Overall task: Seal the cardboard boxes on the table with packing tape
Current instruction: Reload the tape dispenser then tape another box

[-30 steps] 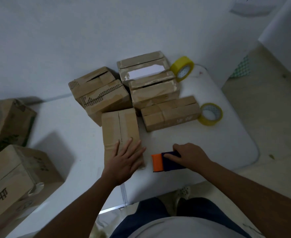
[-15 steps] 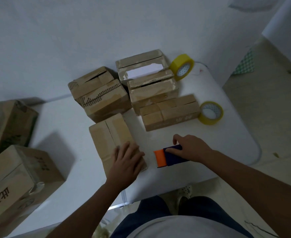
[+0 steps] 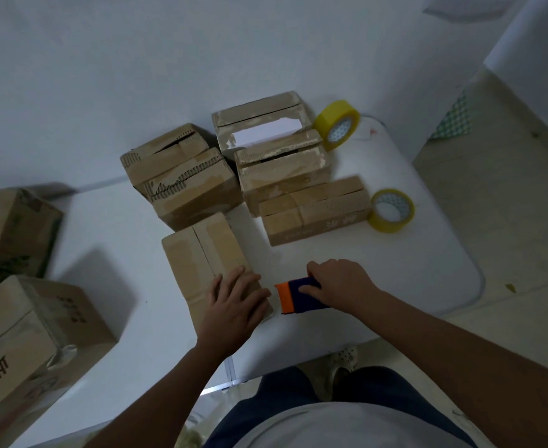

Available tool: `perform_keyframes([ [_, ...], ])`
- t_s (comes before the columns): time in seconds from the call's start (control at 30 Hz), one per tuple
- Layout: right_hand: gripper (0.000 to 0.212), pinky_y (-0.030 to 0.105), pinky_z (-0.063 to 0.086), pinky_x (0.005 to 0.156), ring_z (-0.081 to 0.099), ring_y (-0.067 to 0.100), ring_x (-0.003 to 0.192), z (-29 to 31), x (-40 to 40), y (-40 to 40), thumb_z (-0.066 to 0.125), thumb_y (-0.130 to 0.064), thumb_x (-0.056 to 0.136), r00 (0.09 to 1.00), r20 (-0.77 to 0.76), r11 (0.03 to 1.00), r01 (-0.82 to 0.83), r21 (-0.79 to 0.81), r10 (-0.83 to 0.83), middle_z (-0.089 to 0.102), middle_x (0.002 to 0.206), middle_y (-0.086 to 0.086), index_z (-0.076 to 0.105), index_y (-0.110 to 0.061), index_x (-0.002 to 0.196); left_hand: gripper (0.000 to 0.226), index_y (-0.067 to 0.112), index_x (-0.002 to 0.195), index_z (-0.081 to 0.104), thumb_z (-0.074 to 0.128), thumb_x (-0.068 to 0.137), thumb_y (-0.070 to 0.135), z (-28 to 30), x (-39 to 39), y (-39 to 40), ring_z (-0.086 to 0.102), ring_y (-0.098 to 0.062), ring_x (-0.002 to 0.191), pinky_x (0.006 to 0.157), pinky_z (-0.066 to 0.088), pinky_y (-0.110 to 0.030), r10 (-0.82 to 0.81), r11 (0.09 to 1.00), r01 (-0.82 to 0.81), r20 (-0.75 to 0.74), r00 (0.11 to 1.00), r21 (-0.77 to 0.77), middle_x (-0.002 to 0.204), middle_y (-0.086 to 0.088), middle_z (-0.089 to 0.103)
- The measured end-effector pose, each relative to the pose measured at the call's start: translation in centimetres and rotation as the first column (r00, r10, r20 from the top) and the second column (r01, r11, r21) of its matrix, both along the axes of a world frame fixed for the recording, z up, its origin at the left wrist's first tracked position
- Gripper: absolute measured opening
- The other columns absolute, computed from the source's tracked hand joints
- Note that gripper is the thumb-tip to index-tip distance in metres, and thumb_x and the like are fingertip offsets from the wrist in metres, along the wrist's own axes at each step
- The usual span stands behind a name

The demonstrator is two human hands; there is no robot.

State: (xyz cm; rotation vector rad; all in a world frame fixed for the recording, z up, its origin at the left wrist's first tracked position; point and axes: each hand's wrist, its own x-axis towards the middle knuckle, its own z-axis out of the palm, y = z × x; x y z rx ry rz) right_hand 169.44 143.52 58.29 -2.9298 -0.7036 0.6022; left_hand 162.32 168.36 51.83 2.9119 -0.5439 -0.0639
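A long cardboard box (image 3: 201,257) lies on the white table (image 3: 395,270), its closed flaps meeting in a centre seam. My left hand (image 3: 233,302) rests flat on its near end with straight fingers. Just right of it, my right hand (image 3: 337,282) grips a dark blue tape dispenser with an orange end (image 3: 293,297) on the table. Behind stand several more boxes: a worn one (image 3: 182,176) at the left, an open one showing white paper (image 3: 266,130), one (image 3: 285,176) in front of it, and a flat one (image 3: 314,211).
Two yellow tape rolls are on the table, one on edge (image 3: 337,124) at the back, one lying flat (image 3: 390,210) at the right. Two large cartons (image 3: 17,344) (image 3: 7,234) stand at the left. The table's rounded right edge borders the floor (image 3: 508,221).
My left hand has turned the long box anticlockwise, its far end swinging left. My right hand has kept hold of the dispenser, shifting only slightly.
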Motion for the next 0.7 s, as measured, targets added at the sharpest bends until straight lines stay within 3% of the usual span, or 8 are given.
perform_keyframes([
  [0.23, 0.042, 0.03, 0.038, 0.057, 0.064, 0.026, 0.084, -2.0, 1.8, -5.2, 0.044, -0.048, 0.099, 0.958, 0.149, 0.958, 0.264, -0.113, -0.247, 0.065, 0.1, 0.008, 0.047, -0.011, 0.12, 0.033, 0.037, 0.115, 0.063, 0.037, 0.099, 0.05, 0.2, -0.2, -0.1, 0.034, -0.028, 0.14, 0.114, 0.023, -0.056, 0.001, 1.0, -0.001, 0.004, 1.0, 0.012, 0.139, 0.005, 0.048],
  [0.3, 0.037, 0.033, 0.042, 0.069, 0.063, 0.026, 0.092, -3.4, 1.7, -5.1, 0.045, -0.04, 0.099, 0.954, 0.158, 0.96, 0.27, -0.076, -0.256, 0.065, 0.108, 0.006, 0.045, -0.015, 0.127, 0.033, 0.037, 0.116, 0.061, 0.036, 0.099, 0.05, 0.1, -0.2, 0.0, 0.034, -0.028, 0.14, 0.114, 0.023, -0.056, 0.003, 1.0, -0.003, -0.005, 1.0, 0.019, 0.14, 0.005, 0.048],
  [0.4, 0.043, 0.039, 0.046, 0.085, 0.057, 0.029, 0.11, -5.4, 0.6, -3.7, 0.047, -0.014, 0.097, 0.943, -0.045, 0.939, 0.334, 0.08, -0.331, 0.056, 0.126, 0.008, 0.041, -0.016, 0.139, 0.03, 0.038, 0.117, 0.058, 0.036, 0.099, 0.05, 0.0, -0.1, -0.3, 0.036, -0.028, 0.14, 0.113, 0.025, -0.057, 0.009, 1.0, -0.009, 0.0, 1.0, 0.027, 0.141, 0.005, 0.046],
  [0.53, 0.032, 0.041, 0.047, 0.09, 0.056, 0.03, 0.107, -6.7, -1.5, -1.5, 0.058, -0.001, 0.087, 0.929, 0.098, 0.865, 0.289, 0.41, -0.357, 0.056, 0.12, 0.012, 0.059, -0.006, 0.119, 0.031, 0.038, 0.119, 0.056, 0.036, 0.099, 0.051, 0.1, 0.1, -0.2, 0.036, -0.03, 0.139, 0.112, 0.028, -0.059, 0.009, 1.0, -0.009, 0.013, 1.0, 0.027, 0.141, 0.004, 0.044],
  [0.57, 0.029, 0.037, 0.047, 0.09, 0.057, 0.025, 0.106, -6.2, -2.2, -0.1, 0.055, -0.003, 0.091, 0.921, -0.058, 0.774, 0.357, 0.523, -0.385, 0.057, 0.119, 0.008, 0.059, -0.008, 0.119, 0.031, 0.037, 0.119, 0.056, 0.036, 0.099, 0.051, 0.1, 0.2, -0.2, 0.036, -0.03, 0.139, 0.112, 0.029, -0.06, 0.007, 1.0, -0.007, 0.01, 1.0, 0.028, 0.141, 0.003, 0.044],
  [0.6, 0.027, 0.032, 0.047, 0.09, 0.058, 0.021, 0.105, -5.5, -2.8, 1.4, 0.051, -0.006, 0.096, 0.859, -0.314, 0.629, 0.511, 0.586, -0.405, 0.059, 0.117, 0.004, 0.058, -0.011, 0.121, 0.032, 0.037, 0.12, 0.056, 0.035, 0.099, 0.051, 0.1, 0.2, -0.2, 0.036, -0.031, 0.139, 0.111, 0.029, -0.061, 0.005, 1.0, -0.005, 0.003, 1.0, 0.027, 0.141, 0.003, 0.045],
  [0.67, 0.026, 0.029, 0.049, 0.088, 0.062, 0.015, 0.104, -4.6, -3.8, 3.8, 0.044, -0.016, 0.101, 0.544, -0.787, 0.365, 0.824, 0.434, -0.292, 0.066, 0.111, 0.001, 0.056, -0.015, 0.125, 0.034, 0.036, 0.119, 0.057, 0.034, 0.1, 0.051, 0.2, 0.1, -0.3, 0.036, -0.031, 0.139, 0.111, 0.029, -0.061, 0.0, 1.0, 0.0, -0.004, 1.0, 0.027, 0.141, 0.001, 0.046],
  [0.7, 0.027, 0.029, 0.051, 0.087, 0.064, 0.015, 0.101, -4.3, -3.9, 4.6, 0.043, -0.023, 0.103, 0.409, -0.88, 0.283, 0.897, 0.339, -0.242, 0.068, 0.108, 0.002, 0.057, -0.015, 0.124, 0.034, 0.036, 0.12, 0.058, 0.033, 0.101, 0.051, 0.2, 0.1, -0.4, 0.035, -0.031, 0.14, 0.112, 0.029, -0.06, -0.001, 1.0, 0.002, -0.007, 1.0, 0.027, 0.141, 0.001, 0.046],
])
